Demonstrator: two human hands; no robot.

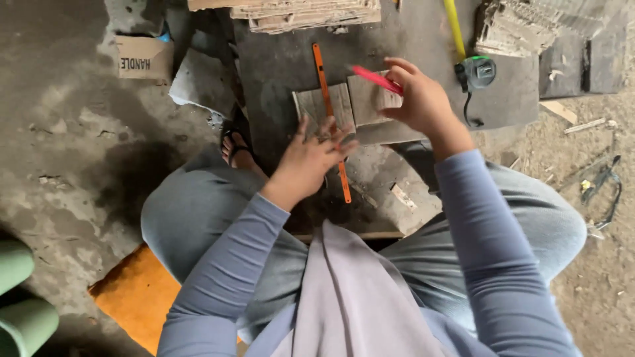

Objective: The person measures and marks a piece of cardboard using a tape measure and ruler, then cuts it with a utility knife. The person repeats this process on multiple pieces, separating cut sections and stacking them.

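Observation:
My left hand (pixel 314 153) lies flat with its fingers spread, pressing on a thin orange strip (pixel 324 86) that runs over a small grey wooden piece (pixel 309 106). My right hand (pixel 418 99) is closed around a red pencil (pixel 374 79), whose tip points left above a second wooden piece (pixel 367 99) beside the first. Both pieces rest on a dark board (pixel 278 59) on the floor in front of my knees.
A green tape measure (pixel 477 71) with a yellow blade extended lies right of my right hand. Stacks of cardboard-like sheets (pixel 304 13) sit at the top. A cardboard box (pixel 144 58) is upper left, an orange mat (pixel 135 294) lower left, pliers (pixel 605 182) at right.

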